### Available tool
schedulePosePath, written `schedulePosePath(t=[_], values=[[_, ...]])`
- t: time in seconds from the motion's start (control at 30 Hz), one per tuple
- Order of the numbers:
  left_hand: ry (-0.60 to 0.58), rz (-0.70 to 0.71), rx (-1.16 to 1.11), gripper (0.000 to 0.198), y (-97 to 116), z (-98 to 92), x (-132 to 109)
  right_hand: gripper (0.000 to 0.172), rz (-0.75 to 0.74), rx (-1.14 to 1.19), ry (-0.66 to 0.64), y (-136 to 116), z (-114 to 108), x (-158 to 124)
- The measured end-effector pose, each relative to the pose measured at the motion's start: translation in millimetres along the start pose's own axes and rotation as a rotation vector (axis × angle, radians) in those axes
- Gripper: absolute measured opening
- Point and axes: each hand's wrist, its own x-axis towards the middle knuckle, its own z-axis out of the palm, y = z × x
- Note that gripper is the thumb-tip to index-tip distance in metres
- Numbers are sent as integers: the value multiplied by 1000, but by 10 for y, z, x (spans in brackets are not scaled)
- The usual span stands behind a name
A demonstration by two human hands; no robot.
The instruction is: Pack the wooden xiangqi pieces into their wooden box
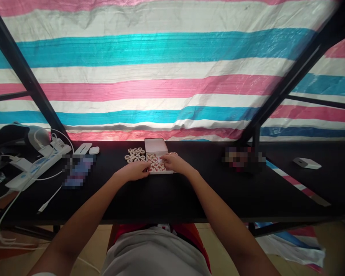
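Observation:
A small white box lies on the black table with its lid raised at the back. Inside it sit round xiangqi pieces with red characters, in rows. My left hand is at the box's left side, fingertips closed on its edge. From the right, my right hand reaches over the box, its fingers pinched at a piece in the upper right part; the fingers partly cover it. To the left of the box, several pieces with dark characters are grouped on the table.
A phone, a white cable, a white earphone case and a power strip lie at left. A blurred dark object and a white device are at right. Striped tarpaulin hangs behind the black table.

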Motion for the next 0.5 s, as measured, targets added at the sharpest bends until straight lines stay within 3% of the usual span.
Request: schedulePosePath(t=[0.13,0.23,0.4,0.5], values=[[-4,-17,-6,13,-7,1,4,34,85,71,232,38,-188,-56],[-7,-20,-10,12,-5,3,1,35,254,46,319,253,-294,-144],[0,-19,-12,12,9,-9,-15,35,448,150,55,624,-224,-252],[-16,-22,-5,14,16,-22,-17,43,463,206,34,645,-175,-251]])
